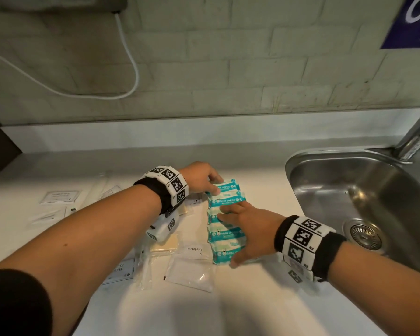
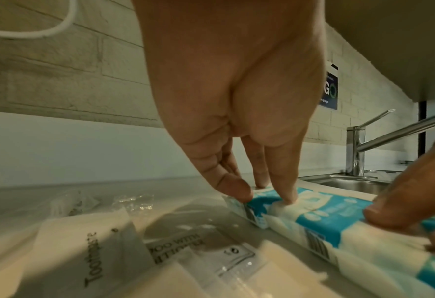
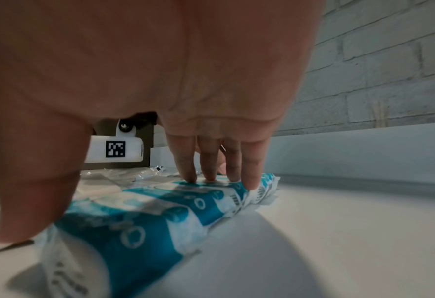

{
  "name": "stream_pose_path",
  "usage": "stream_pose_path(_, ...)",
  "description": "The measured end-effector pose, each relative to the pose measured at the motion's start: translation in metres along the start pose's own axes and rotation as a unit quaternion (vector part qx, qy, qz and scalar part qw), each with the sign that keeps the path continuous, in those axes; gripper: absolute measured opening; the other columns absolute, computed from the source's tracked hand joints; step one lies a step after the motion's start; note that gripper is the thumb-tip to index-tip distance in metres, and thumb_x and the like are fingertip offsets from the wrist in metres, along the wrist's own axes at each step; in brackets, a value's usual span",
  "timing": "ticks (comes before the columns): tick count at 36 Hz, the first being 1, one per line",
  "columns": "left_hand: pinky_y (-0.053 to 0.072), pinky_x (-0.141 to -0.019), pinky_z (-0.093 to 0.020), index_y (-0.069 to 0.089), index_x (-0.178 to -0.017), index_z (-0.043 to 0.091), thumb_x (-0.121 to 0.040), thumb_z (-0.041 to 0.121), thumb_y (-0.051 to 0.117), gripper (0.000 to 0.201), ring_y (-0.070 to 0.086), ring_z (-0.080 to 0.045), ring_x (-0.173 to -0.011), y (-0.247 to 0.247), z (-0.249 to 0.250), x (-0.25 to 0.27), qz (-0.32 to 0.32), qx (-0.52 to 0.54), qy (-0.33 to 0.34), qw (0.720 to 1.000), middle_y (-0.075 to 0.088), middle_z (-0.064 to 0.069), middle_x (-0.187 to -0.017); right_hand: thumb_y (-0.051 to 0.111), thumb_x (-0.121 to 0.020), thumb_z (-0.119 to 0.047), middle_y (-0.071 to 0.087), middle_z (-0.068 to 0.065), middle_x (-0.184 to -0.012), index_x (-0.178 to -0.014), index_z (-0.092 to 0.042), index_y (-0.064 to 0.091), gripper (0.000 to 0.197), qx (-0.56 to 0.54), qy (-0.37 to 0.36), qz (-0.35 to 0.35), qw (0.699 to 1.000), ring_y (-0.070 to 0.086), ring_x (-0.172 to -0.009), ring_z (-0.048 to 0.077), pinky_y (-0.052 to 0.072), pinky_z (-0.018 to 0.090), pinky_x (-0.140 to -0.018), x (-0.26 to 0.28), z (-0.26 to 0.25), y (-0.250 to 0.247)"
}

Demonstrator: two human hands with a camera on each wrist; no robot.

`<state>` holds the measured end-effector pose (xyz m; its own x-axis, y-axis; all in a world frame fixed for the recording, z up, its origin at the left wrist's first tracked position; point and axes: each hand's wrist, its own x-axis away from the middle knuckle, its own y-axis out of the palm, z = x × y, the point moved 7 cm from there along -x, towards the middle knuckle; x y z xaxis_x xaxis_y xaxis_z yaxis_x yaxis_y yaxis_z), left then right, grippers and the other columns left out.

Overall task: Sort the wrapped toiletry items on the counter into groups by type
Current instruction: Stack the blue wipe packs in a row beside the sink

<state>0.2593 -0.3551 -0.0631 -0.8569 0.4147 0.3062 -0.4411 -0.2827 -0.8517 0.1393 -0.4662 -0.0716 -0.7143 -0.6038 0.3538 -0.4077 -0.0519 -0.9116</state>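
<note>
Several teal-and-white mini wipes packs (image 1: 224, 235) lie edge to edge in a column on the white counter (image 1: 264, 299), left of the sink. My left hand (image 1: 212, 184) is at the far end of the column. There its thumb (image 2: 236, 193) and fingers pinch the left end of the farthest pack (image 2: 321, 219), one fingertip on top. My right hand (image 1: 238, 234) lies spread over the nearer packs (image 3: 145, 227). Its straight fingers (image 3: 211, 177) press on a middle pack. Its thumb (image 3: 20, 221) sits at the nearest pack's end.
A toothpaste sachet (image 1: 195, 249), a clear bag (image 1: 192, 275), a shampoo sachet (image 1: 119, 270) and cream bars (image 1: 164, 243) lie left of the wipes. More white sachets (image 1: 58, 196) sit farther left. A steel sink (image 1: 364, 197) with its tap (image 1: 417, 134) is at the right.
</note>
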Motion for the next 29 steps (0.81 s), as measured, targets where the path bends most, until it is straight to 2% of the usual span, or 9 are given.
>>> stream_pose_path(3,0.052,-0.079,-0.024,0.064,-0.126,0.021,-0.085,0.029,0.072,0.042,0.066,-0.011,-0.090,0.000,-0.001,-0.002,-0.004,-0.001,-0.006,1.000,0.068,0.004,-0.119,0.072,-0.069,-0.064,0.017,-0.006,-0.159,-0.153,-0.022,0.022,0.106,0.004,-0.004,-0.003,1.000,0.014,-0.145,0.017,0.024,0.036,-0.118,-0.001,-0.001,0.000)
stream_pose_path(7,0.049,-0.082,-0.025,0.063,-0.127,0.021,-0.084,0.030,0.074,0.045,0.064,-0.013,-0.096,-0.002,-0.002,-0.004,-0.005,-0.005,-0.014,1.000,0.065,0.004,-0.123,0.072,-0.068,-0.064,0.017,-0.007,-0.159,-0.152,-0.023,0.022,0.106,0.006,0.000,-0.005,1.000,0.015,-0.145,0.016,0.025,0.037,-0.118,-0.001,-0.001,-0.002)
stream_pose_path(12,0.044,-0.072,-0.018,0.065,-0.124,0.022,-0.079,0.035,0.078,0.049,0.061,-0.011,-0.093,-0.003,0.000,-0.005,0.013,-0.002,-0.011,1.000,0.065,0.004,-0.121,0.075,-0.065,-0.065,0.022,-0.007,-0.156,-0.151,-0.025,0.026,0.107,0.001,0.009,-0.006,1.000,0.020,-0.143,0.016,0.029,0.039,-0.116,-0.003,0.000,-0.005)
stream_pose_path(16,0.044,-0.075,-0.020,0.066,-0.121,0.023,-0.079,0.034,0.078,0.045,0.061,-0.011,-0.092,-0.004,0.000,-0.008,0.012,-0.013,-0.004,1.000,0.065,0.004,-0.121,0.071,-0.061,-0.073,0.030,-0.010,-0.149,-0.147,-0.027,0.032,0.105,-0.015,0.012,0.000,1.000,0.026,-0.137,0.014,0.035,0.040,-0.112,-0.003,0.000,-0.011)
stream_pose_path(19,0.042,-0.077,-0.021,0.068,-0.119,0.023,-0.084,0.036,0.072,0.037,0.060,-0.010,-0.094,-0.011,-0.002,-0.006,0.027,-0.011,0.004,1.000,0.065,0.003,-0.118,0.062,-0.072,-0.072,0.035,-0.008,-0.148,-0.145,-0.028,0.038,0.089,-0.056,0.026,0.039,0.997,0.030,-0.135,0.014,0.037,0.041,-0.110,-0.007,0.004,-0.023)
stream_pose_path(21,0.040,-0.079,-0.020,0.068,-0.118,0.021,-0.090,0.033,0.066,0.031,0.059,-0.010,-0.095,-0.018,-0.003,-0.006,0.047,-0.008,0.010,0.999,0.066,0.002,-0.118,0.054,-0.082,-0.068,0.032,-0.006,-0.153,-0.146,-0.026,0.037,0.079,-0.058,0.040,0.053,0.996,0.027,-0.138,0.016,0.034,0.042,-0.112,-0.011,0.008,-0.028)
stream_pose_path(24,0.040,-0.081,-0.021,0.068,-0.119,0.017,-0.094,0.027,0.061,0.028,0.058,-0.009,-0.097,-0.020,-0.006,-0.007,0.047,-0.007,0.002,0.999,0.067,0.001,-0.121,0.050,-0.090,-0.058,0.026,-0.004,-0.157,-0.149,-0.024,0.034,0.070,-0.029,0.053,0.029,0.998,0.023,-0.142,0.019,0.032,0.043,-0.113,-0.018,0.011,-0.027)
stream_pose_path(29,0.041,-0.077,-0.018,0.070,-0.118,0.016,-0.093,0.018,0.062,0.026,0.059,-0.009,-0.091,-0.013,-0.005,-0.011,0.029,-0.017,-0.005,0.999,0.069,0.002,-0.118,0.048,-0.096,-0.045,0.028,0.001,-0.156,-0.142,-0.017,0.042,0.054,-0.003,0.038,0.005,0.999,0.028,-0.138,0.023,0.034,0.043,-0.111,-0.024,0.006,-0.019)
